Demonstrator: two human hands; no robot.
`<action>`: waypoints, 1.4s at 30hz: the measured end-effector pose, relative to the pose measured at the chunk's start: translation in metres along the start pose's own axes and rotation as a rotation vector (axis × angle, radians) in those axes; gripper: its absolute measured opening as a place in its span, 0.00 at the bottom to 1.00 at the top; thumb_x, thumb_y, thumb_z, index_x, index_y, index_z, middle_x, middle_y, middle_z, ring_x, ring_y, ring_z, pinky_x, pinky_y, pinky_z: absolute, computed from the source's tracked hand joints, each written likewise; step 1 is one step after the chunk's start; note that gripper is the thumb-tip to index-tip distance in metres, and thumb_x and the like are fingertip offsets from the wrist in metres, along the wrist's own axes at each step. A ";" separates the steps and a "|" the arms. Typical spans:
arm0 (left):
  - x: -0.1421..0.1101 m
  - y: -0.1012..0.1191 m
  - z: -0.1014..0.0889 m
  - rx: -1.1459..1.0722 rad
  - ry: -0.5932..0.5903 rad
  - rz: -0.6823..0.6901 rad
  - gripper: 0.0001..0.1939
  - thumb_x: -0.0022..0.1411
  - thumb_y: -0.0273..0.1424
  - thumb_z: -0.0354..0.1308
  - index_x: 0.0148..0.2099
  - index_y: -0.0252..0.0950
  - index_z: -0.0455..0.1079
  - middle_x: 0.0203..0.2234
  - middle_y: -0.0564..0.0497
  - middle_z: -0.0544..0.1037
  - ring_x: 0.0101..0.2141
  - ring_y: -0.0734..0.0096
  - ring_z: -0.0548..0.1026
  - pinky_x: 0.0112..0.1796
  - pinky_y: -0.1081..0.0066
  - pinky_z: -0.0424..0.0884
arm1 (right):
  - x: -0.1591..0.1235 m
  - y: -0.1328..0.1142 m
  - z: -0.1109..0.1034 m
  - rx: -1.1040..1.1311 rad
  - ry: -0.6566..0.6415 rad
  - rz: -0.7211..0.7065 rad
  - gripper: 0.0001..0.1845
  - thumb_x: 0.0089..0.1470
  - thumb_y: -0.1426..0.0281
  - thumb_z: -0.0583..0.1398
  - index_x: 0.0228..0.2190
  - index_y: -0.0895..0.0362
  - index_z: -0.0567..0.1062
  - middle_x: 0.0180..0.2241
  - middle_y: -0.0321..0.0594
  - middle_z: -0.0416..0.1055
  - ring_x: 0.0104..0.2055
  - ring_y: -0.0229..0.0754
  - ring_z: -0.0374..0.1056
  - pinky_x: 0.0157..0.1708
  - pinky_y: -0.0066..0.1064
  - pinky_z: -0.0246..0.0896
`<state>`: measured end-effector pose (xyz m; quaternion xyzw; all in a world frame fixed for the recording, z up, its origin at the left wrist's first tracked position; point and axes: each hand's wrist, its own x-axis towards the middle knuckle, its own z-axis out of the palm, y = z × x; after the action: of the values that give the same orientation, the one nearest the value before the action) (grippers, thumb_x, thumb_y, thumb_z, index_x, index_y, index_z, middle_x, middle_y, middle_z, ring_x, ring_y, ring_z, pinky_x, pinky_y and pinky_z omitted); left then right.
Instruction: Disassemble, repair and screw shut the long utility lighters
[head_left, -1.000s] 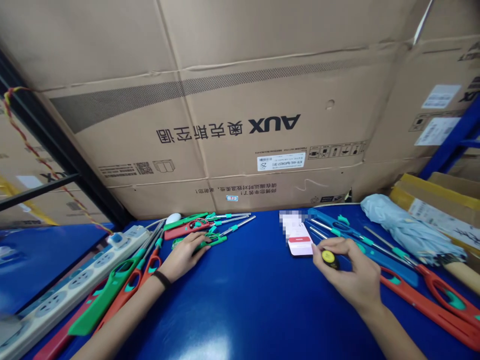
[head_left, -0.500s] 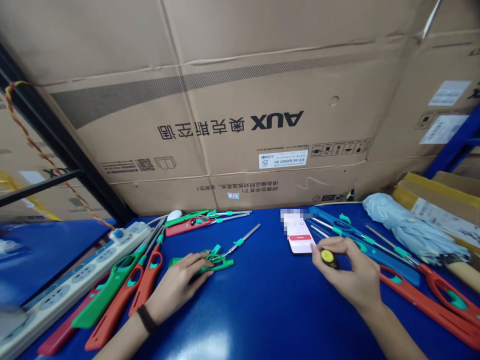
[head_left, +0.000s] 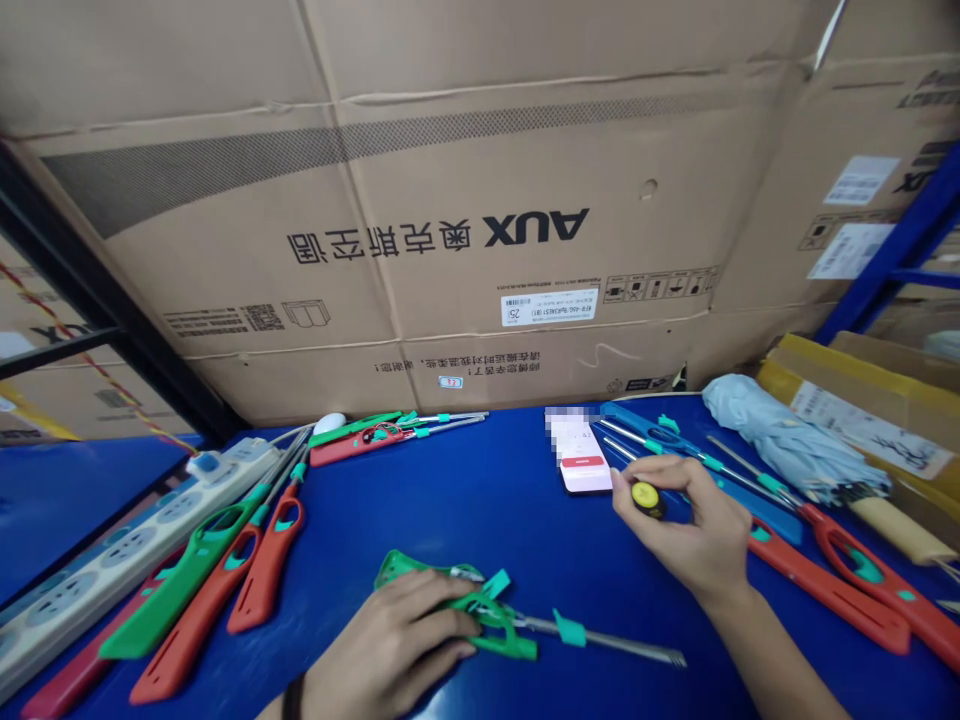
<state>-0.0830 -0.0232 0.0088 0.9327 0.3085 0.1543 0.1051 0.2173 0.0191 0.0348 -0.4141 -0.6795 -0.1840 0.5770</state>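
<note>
My left hand is closed over the handle of a green long-necked lighter lying on the blue table near the front edge. The lighter's metal tube points right. My right hand pinches a small screwdriver with a yellow and black handle, just right of a phone with a lit screen.
Green and orange lighters lie at the left beside a white power strip. More lighters sit at the back, and blue and orange ones at the right. A folded pale blue umbrella lies far right. Large cardboard boxes wall the back.
My left hand has dragged the green lighter from the back pile toward me and to the right. My right hand has stayed by the phone with the screwdriver.
</note>
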 end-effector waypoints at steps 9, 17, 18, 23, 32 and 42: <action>0.092 0.005 0.036 0.001 0.114 0.017 0.06 0.64 0.29 0.55 0.41 0.39 0.72 0.41 0.49 0.76 0.41 0.63 0.75 0.43 0.64 0.73 | 0.004 -0.001 -0.004 0.018 0.021 -0.003 0.14 0.47 0.75 0.64 0.26 0.52 0.62 0.23 0.33 0.72 0.23 0.38 0.71 0.21 0.27 0.66; 0.110 0.004 0.040 0.060 0.200 -0.032 0.06 0.64 0.30 0.55 0.42 0.37 0.71 0.45 0.44 0.72 0.42 0.60 0.72 0.40 0.62 0.72 | 0.008 -0.005 -0.005 0.210 0.105 0.215 0.10 0.46 0.72 0.66 0.27 0.54 0.69 0.27 0.38 0.77 0.29 0.44 0.75 0.29 0.33 0.73; 0.108 0.003 0.038 0.067 0.203 -0.021 0.06 0.64 0.30 0.55 0.42 0.38 0.71 0.46 0.44 0.72 0.43 0.60 0.71 0.41 0.61 0.72 | 0.010 -0.007 -0.006 0.262 0.111 0.271 0.08 0.46 0.71 0.66 0.27 0.55 0.70 0.28 0.39 0.78 0.29 0.44 0.76 0.29 0.33 0.73; 0.091 -0.006 0.022 0.097 0.212 0.010 0.11 0.62 0.35 0.58 0.47 0.40 0.69 0.47 0.46 0.72 0.45 0.58 0.70 0.44 0.59 0.67 | 0.022 -0.006 0.000 0.511 -0.045 0.418 0.07 0.56 0.64 0.60 0.33 0.56 0.73 0.30 0.39 0.78 0.23 0.39 0.74 0.23 0.28 0.72; 0.063 -0.019 0.024 0.021 0.252 -0.139 0.09 0.62 0.33 0.57 0.45 0.39 0.66 0.43 0.47 0.70 0.42 0.61 0.68 0.44 0.62 0.66 | 0.000 0.005 0.017 0.234 -0.421 -0.054 0.08 0.58 0.63 0.59 0.36 0.53 0.73 0.32 0.37 0.76 0.31 0.39 0.73 0.30 0.27 0.67; 0.064 -0.018 0.023 -0.095 0.219 -0.216 0.12 0.62 0.32 0.57 0.48 0.41 0.63 0.44 0.48 0.66 0.46 0.59 0.64 0.47 0.60 0.65 | -0.009 0.009 0.015 0.138 -0.458 0.006 0.06 0.57 0.65 0.60 0.34 0.55 0.73 0.30 0.35 0.75 0.29 0.37 0.72 0.29 0.25 0.65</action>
<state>-0.0358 0.0277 -0.0034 0.8656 0.4091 0.2572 0.1310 0.2149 0.0325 0.0200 -0.4065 -0.8025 -0.0367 0.4351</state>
